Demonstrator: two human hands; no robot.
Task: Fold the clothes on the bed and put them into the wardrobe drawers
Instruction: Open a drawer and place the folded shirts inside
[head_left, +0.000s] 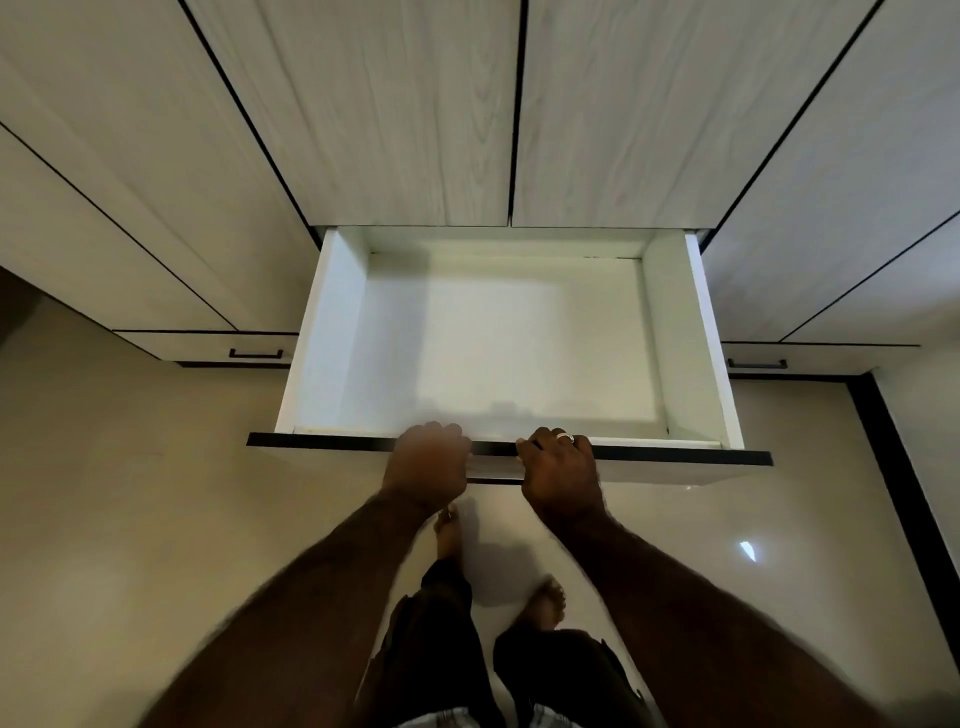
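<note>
A white wardrobe drawer stands pulled far out below the light wood-grain wardrobe doors. Nothing lies inside it. My left hand grips the dark top edge of the drawer front, fingers curled over it. My right hand, with a ring on one finger, grips the same edge just to the right. No clothes and no bed are in view.
Two closed drawers with black handles flank the open one, at left and at right. Glossy beige floor tiles spread below. My bare feet stand right in front of the drawer. A dark skirting strip runs along the right.
</note>
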